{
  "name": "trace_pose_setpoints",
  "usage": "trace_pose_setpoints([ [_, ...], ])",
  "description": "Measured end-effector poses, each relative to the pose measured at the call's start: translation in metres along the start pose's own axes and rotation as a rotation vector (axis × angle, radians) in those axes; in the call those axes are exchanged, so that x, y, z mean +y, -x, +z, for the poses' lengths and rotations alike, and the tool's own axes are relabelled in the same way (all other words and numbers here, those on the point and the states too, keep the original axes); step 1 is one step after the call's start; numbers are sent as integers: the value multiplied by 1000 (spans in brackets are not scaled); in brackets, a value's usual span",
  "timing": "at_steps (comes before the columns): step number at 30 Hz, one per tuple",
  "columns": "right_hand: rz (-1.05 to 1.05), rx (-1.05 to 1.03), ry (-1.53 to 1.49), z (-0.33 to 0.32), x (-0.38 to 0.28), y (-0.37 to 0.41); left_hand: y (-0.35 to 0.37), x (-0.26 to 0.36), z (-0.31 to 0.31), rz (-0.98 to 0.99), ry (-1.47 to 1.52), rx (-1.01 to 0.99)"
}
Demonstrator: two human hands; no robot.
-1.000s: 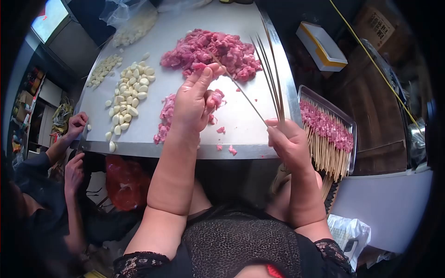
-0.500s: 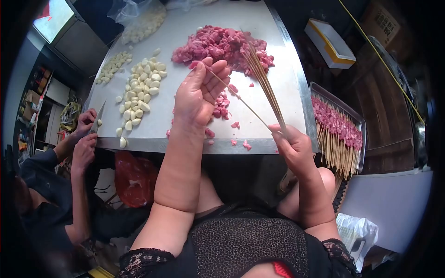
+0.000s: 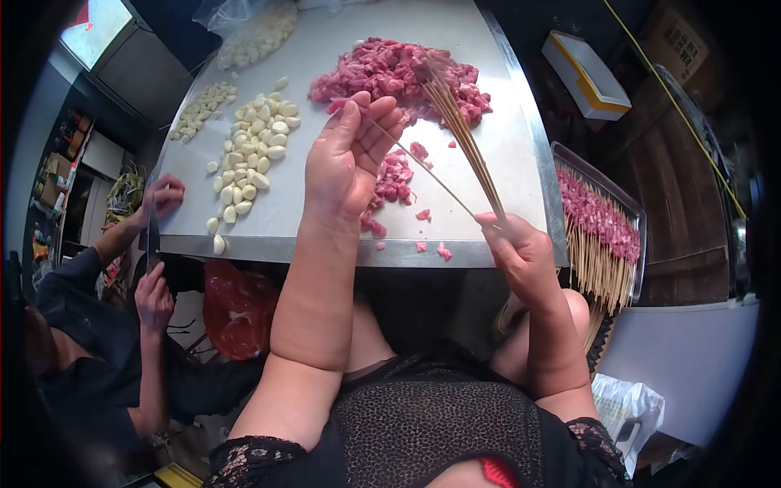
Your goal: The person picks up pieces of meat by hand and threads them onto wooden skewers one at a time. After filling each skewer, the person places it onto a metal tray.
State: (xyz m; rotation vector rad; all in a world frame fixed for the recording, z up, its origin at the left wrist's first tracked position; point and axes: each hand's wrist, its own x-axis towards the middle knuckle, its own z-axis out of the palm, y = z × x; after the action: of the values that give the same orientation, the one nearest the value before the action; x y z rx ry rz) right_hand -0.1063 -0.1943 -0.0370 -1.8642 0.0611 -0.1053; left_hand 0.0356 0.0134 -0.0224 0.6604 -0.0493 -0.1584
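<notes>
My left hand is palm up over the table, thumb and forefinger pinching a piece of raw meat. One thin wooden skewer slants from my right hand to the pinched meat; its tip is hidden at my left fingers. My right hand grips this skewer at its lower end, together with a bundle of skewers that points up and away. Beyond my hands lies a heap of cut pink meat. Smaller meat pieces lie right of my left wrist.
Peeled garlic cloves are spread on the metal-edged table, with a plastic bag of cloves behind. At left, another person's hands handle a knife. A tray of loaded meat skewers stands at right.
My hands keep nearly the same pose, with the skewer still reaching the pinched meat. At left, the other person's hands have moved apart, one lower with the knife. The view has shifted slightly.
</notes>
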Motion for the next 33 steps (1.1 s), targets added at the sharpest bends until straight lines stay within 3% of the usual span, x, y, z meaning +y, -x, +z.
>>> trace_pose_setpoints([
  [15, -117, 63, 70, 0, 10, 4, 11, -16, 16, -72, 75, -70],
  [21, 2, -16, -182, -1, 8, 5, 11, -23, 11, -100, 63, -231],
  [24, 0, 24, -184, -1, 9, 5, 13, -28, 18, -35, -111, -105],
  [27, -16, 47, -107, -2, 9, 2, 11, -20, 20, 55, -58, -13],
  [33, -133, 62, 80, -4, 13, 2, 8, -6, 10, 47, -61, 10],
])
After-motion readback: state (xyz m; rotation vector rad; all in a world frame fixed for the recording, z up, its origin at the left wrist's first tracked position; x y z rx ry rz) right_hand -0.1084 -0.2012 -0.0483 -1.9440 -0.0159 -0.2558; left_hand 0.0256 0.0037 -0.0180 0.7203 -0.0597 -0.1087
